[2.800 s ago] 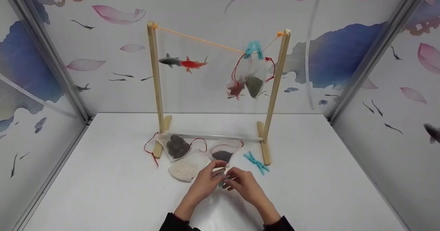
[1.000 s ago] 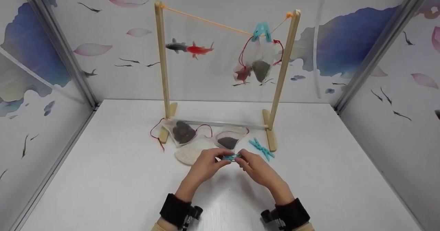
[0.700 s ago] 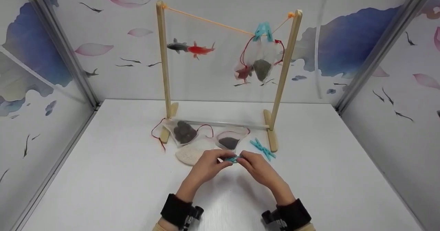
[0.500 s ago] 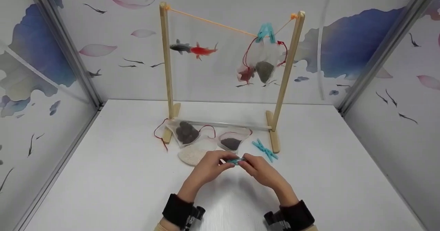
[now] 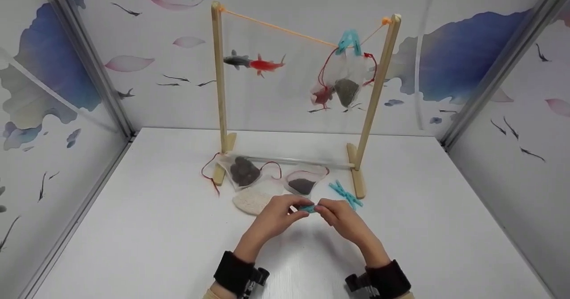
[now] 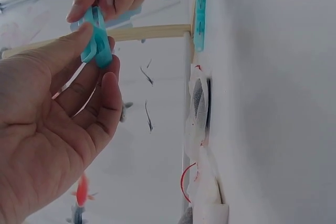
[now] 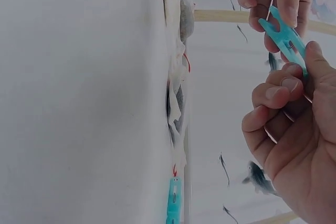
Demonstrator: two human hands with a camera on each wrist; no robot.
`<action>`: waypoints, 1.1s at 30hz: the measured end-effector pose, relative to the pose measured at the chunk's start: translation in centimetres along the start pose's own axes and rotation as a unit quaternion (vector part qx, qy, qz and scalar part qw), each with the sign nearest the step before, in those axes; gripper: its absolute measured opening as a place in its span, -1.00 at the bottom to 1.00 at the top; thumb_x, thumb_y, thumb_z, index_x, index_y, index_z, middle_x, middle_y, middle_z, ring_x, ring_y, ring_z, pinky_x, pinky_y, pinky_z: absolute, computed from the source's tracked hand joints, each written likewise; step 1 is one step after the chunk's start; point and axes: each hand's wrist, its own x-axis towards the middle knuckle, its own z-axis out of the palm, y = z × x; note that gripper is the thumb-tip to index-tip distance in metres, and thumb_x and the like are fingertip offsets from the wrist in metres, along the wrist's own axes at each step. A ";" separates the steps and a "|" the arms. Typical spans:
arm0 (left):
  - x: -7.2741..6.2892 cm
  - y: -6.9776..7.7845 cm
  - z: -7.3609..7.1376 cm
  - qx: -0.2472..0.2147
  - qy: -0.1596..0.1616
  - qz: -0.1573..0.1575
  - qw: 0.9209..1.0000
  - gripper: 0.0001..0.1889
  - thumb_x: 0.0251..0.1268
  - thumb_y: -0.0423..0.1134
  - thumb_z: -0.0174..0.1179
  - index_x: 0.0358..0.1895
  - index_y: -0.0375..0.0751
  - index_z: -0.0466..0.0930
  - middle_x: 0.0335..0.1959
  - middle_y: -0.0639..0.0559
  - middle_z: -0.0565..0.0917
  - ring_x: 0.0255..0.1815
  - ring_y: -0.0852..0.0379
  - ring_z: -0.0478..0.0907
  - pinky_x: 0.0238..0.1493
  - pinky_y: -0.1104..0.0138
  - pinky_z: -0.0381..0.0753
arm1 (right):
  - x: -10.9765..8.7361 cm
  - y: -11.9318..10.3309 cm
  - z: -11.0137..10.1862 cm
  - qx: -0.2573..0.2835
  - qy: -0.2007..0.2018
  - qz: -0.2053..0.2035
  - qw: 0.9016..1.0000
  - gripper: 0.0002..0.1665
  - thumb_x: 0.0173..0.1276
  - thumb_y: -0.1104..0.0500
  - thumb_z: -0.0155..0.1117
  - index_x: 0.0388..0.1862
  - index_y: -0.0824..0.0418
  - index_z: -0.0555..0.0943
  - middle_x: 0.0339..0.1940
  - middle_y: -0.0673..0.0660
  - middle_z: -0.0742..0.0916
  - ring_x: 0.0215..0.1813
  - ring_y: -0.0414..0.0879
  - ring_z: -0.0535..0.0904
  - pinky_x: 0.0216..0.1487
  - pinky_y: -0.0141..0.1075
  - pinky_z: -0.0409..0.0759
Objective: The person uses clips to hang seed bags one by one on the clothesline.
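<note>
Between left hand (image 5: 279,213) and right hand (image 5: 345,219) fingers, a clothespin (image 7: 285,36) was pinched, liable to be dropped if squeezed unevenly.

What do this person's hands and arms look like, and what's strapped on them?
The left hand and right hand are both bare, without gloves. Each wrist wears a wide black band with a small black-and-grey device on its inner side. Tan sleeves just show at the head view's bottom edge.
</note>
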 end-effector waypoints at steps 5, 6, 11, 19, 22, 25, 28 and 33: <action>0.1 0.0 0.0 0.003 0.007 0.003 1.000 -0.70 0.41 -0.15 0.23 0.14 -0.04 0.68 0.07 0.02 0.74 0.01 0.11 0.69 -0.11 0.43 0.63 | -0.1 0.4 -0.3 -0.002 0.025 -0.014 1.000 -0.68 0.58 0.05 0.05 -0.44 0.03 0.52 -0.67 -0.05 0.43 -0.55 -0.40 0.28 -0.45 -0.48 0.33; 0.1 0.0 0.0 0.007 0.011 0.001 1.000 -0.70 0.41 -0.16 0.23 0.15 -0.05 0.67 0.08 0.01 0.73 0.03 0.08 0.68 -0.09 0.41 0.64 | -0.2 0.6 -0.4 -0.009 0.032 -0.016 0.999 -0.69 0.57 0.06 0.06 -0.45 0.03 0.52 -0.67 -0.04 0.45 -0.55 -0.40 0.29 -0.45 -0.48 0.34; -0.2 -0.8 -0.4 0.057 0.046 -0.012 0.997 -0.69 0.38 -0.24 0.26 0.15 -0.11 0.64 0.09 -0.05 0.71 0.12 -0.05 0.63 0.05 0.18 0.67 | -0.5 1.3 -1.2 -0.053 0.083 -0.014 0.995 -0.66 0.53 0.14 0.12 -0.53 0.02 0.49 -0.71 -0.05 0.50 -0.57 -0.40 0.28 -0.49 -0.48 0.32; -0.7 -2.4 -1.4 0.150 0.086 -0.061 0.983 -0.75 0.34 -0.32 0.27 0.05 -0.21 0.67 0.08 -0.12 0.69 0.20 -0.12 0.57 0.24 0.05 0.52 | -1.1 2.0 -2.8 -0.108 0.135 -0.016 0.985 -0.67 0.48 0.23 0.18 -0.55 0.12 0.49 -0.73 -0.06 0.52 -0.61 -0.43 0.19 -0.55 -0.50 0.22; -0.9 -2.7 -1.6 0.175 0.099 -0.078 0.976 -0.74 0.30 -0.33 0.31 0.03 -0.23 0.67 0.08 -0.15 0.68 0.18 -0.15 0.57 0.21 0.03 0.54 | -1.2 2.2 -3.0 -0.117 0.146 -0.020 0.982 -0.68 0.46 0.25 0.19 -0.55 0.10 0.48 -0.73 -0.05 0.54 -0.61 -0.42 0.21 -0.55 -0.50 0.20; -1.0 -3.2 -1.4 0.203 0.103 -0.091 0.970 -0.72 0.25 -0.33 0.34 0.03 -0.24 0.66 0.09 -0.17 0.66 0.18 -0.18 0.55 0.18 -0.01 0.55 | -1.3 2.3 -3.1 -0.121 0.151 -0.015 0.981 -0.68 0.45 0.25 0.20 -0.56 0.08 0.48 -0.72 -0.05 0.55 -0.60 -0.41 0.24 -0.54 -0.49 0.21; -0.9 -4.0 -1.0 0.230 0.092 -0.082 0.965 -0.71 0.22 -0.36 0.36 0.02 -0.25 0.65 0.10 -0.19 0.66 0.19 -0.20 0.55 0.14 -0.04 0.56 | -1.3 2.3 -3.0 -0.122 0.146 -0.009 0.982 -0.68 0.46 0.23 0.20 -0.55 0.12 0.50 -0.72 -0.03 0.55 -0.60 -0.40 0.23 -0.54 -0.49 0.22; 0.2 -5.1 -0.7 0.258 0.062 -0.076 0.961 -0.64 0.19 -0.41 0.36 0.07 -0.30 0.60 0.19 -0.26 0.62 0.22 -0.24 0.54 0.14 -0.06 0.56 | -1.1 2.2 -3.0 -0.117 0.140 0.004 0.983 -0.69 0.48 0.20 0.19 -0.54 0.11 0.51 -0.71 -0.04 0.56 -0.60 -0.39 0.24 -0.54 -0.49 0.22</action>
